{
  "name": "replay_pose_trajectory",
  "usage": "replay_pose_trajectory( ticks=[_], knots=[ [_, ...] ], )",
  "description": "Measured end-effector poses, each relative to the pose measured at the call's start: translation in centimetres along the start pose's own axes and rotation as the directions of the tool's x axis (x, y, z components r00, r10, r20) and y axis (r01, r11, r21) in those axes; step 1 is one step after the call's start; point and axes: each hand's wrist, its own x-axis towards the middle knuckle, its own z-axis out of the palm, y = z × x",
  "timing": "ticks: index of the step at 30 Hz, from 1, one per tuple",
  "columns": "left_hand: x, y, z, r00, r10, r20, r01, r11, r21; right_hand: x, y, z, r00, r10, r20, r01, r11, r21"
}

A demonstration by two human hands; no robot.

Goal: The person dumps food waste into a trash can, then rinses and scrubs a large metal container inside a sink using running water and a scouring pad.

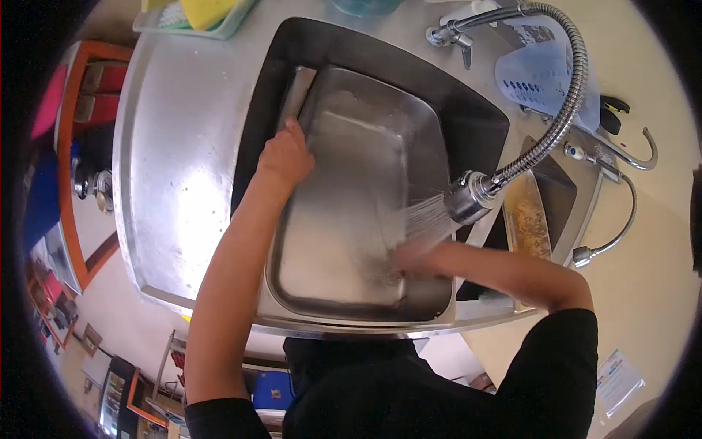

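Note:
A large, deep rectangular metal pan (pixel 344 212) lies tilted in the sink basin (pixel 468 110), wet on its inside. My left hand (pixel 287 155) is closed on the pan's left rim, its fingers partly hidden. Over the pan's lower right part is my right hand (pixel 423 257), smeared by motion. A dark blurred patch shows by its fingertips, and I cannot make out whether it is a held scrubber. Just above that hand, a spray head (pixel 469 199) on a coiled metal hose (pixel 578 80) sends water into the pan.
A metal drainboard (pixel 183 175) extends to the left. At the upper left stands a plastic tub (pixel 232 23) with yellow sponges. A perforated clear plastic container (pixel 537 77) sits behind the hose. On the right, a long pan with brownish residue (pixel 528 212) rests in a smaller basin.

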Motion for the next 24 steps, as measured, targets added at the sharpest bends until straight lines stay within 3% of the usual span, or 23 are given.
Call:
replay_pose_trajectory(
  ticks=[4, 7, 10, 11, 14, 15, 18, 19, 22, 24],
  knots=[
    [-0.3, 0.9, -0.9, 0.998, -0.039, 0.058, 0.038, 0.999, 0.029, -5.2, -7.6, -2.9, 0.990, -0.134, 0.034, 0.124, 0.969, 0.214],
    [0.0, 0.7, -0.6, 0.998, -0.044, 0.036, 0.042, 0.998, 0.042, -9.7, -7.2, -4.5, 0.980, -0.170, -0.106, 0.200, 0.866, 0.459],
    [0.0, 0.6, -0.5, 0.998, -0.042, 0.048, 0.042, 0.999, 0.005, -15.5, -8.2, -5.6, 0.987, -0.081, -0.138, 0.142, 0.841, 0.522],
    [0.1, 0.7, -0.7, 0.998, -0.039, 0.055, 0.040, 0.999, -0.013, -16.5, -8.7, -6.1, 0.998, -0.026, -0.051, 0.052, 0.798, 0.600],
    [-0.1, 0.6, -0.2, 0.999, -0.045, -0.015, 0.045, 0.999, -0.001, -14.5, -9.8, -2.8, 0.956, -0.152, -0.249, 0.279, 0.727, 0.627],
    [0.0, 0.4, 0.0, 0.999, -0.028, -0.017, 0.028, 1.000, 0.001, -14.5, -11.2, -2.7, 0.953, -0.081, -0.294, 0.263, 0.704, 0.660],
    [0.3, 0.0, -0.1, 1.000, -0.003, 0.006, 0.003, 1.000, -0.018, -15.7, -11.5, -1.3, 0.868, -0.033, -0.496, 0.327, 0.789, 0.520],
    [0.2, 0.3, -0.6, 1.000, -0.012, 0.029, 0.013, 0.999, -0.041, -16.9, -11.3, -1.0, 0.857, 0.109, -0.503, 0.226, 0.799, 0.558],
    [0.3, -0.7, -0.9, 0.999, -0.005, 0.045, 0.012, 0.987, -0.163, -18.0, -9.5, 1.8, 0.666, 0.349, -0.659, 0.159, 0.796, 0.583],
    [0.0, -1.5, -0.9, 0.997, -0.036, 0.070, 0.060, 0.923, -0.380, -16.3, -10.8, 1.8, 0.703, 0.275, -0.656, 0.241, 0.775, 0.584]
  ],
)
